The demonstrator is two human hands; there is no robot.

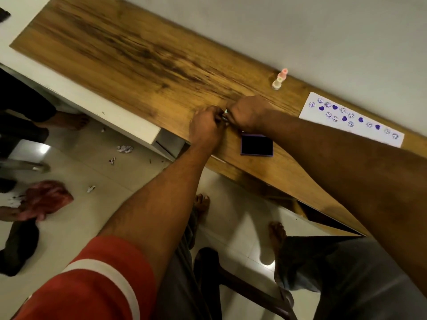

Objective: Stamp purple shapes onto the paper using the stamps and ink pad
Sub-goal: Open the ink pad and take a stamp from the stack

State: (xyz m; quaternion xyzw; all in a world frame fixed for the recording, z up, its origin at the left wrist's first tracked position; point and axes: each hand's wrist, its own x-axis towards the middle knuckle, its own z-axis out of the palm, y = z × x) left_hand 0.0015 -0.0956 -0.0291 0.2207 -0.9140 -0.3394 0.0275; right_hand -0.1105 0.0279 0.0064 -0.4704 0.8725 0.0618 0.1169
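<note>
My left hand (pixel 205 125) and my right hand (pixel 247 112) meet over the wooden table, both closed on a small stamp (pixel 225 117) that is mostly hidden between the fingers. Just right of the hands lies the open ink pad (pixel 256 145), dark with a purple rim. A white strip of paper (pixel 351 120) at the far right carries several purple hearts and smiley prints. A stack of pastel stamps (pixel 279 79) stands upright by the wall, behind my right hand.
The wooden tabletop (pixel 129 54) runs along a pale wall. Below lie a tiled floor with paper scraps (pixel 124 148), a red cloth (pixel 46 198), another person's feet at left, and a chair under me.
</note>
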